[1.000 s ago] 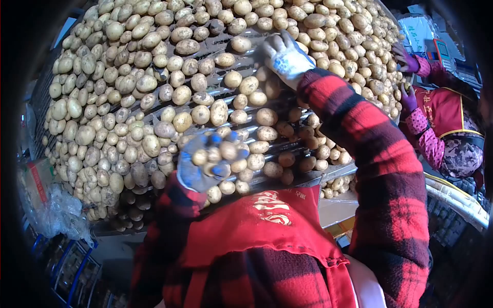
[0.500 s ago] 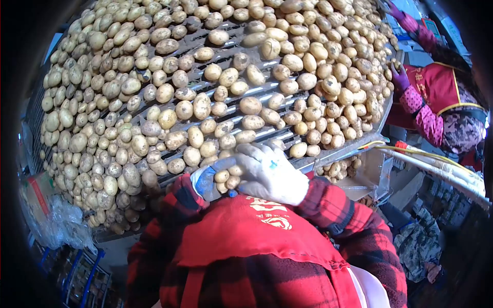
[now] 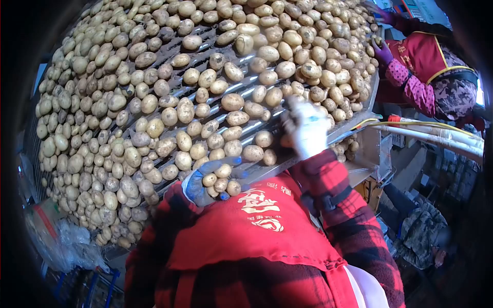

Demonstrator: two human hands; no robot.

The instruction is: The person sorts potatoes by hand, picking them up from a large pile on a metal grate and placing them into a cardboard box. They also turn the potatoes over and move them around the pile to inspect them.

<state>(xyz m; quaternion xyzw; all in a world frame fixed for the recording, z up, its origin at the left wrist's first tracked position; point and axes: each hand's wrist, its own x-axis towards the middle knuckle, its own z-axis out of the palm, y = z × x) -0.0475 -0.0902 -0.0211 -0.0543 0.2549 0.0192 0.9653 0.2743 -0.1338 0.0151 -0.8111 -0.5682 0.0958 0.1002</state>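
Several small potatoes rest in my left hand, which wears a blue and white glove and curls around them close to my red apron. My right hand, in a white glove, reaches out over the near right part of the slatted rack. Motion smears its fingers, which overlap loose potatoes there. Potatoes of many sizes, some with dirt on the skin, cover the rack around both hands.
A co-worker in a red apron and purple gloves stands at the rack's right side. A box with potatoes sits below the right edge, beside a white pipe. Clear plastic wrap lies at lower left.
My right hand has left my left hand and moved up and right onto the potatoes. My left hand keeps its small potatoes, now more in sight. The view has shifted slightly.
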